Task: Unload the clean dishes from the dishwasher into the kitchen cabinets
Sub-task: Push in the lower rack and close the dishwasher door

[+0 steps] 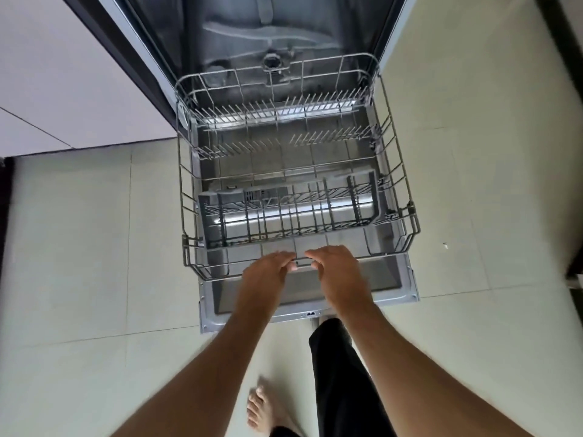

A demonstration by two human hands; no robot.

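Both hands at the front rim of the lower rack (pixel 189 197), side by side at its middle. Left hand (pixel 265 272) with fingers curled down over the front wire; right hand (pixel 337 272) just beside it, fingers bent at the same wire. Whether either one truly grips the wire or only rests against it: cannot tell, fingertips hidden behind the rim.

Step in hand, by judgement: sliding the rack back into the dishwasher (pixel 239 33), since nothing is left in it to lift out. To do it well: keep the hands level and close to the rack's middle, push straight along the open door (pixel 391 279) so both side rollers run evenly, avoid leaning on one corner and skewing the frame, clear the fingers from the rim before raising the door. Bare foot (pixel 262 408) on the floor (pixel 79 247) near the door's front edge, so worth minding on the lift.

Containers: lower rack pulled out over the open door, rows of bare tines at its back, no plate, bowl or cup among them. Cutlery basket (pixel 284 212), grey plastic, lying along the rack's front, its slots apparently empty, only bright reflections showing through the grid. Tub behind the rack dark, spray arm (pixel 252 33) visible, no dishes seen there. No clean dishes anywhere in view; unloading of this rack looks finished. White cabinet fronts (pixel 63 74) left of the dishwasher, closed.
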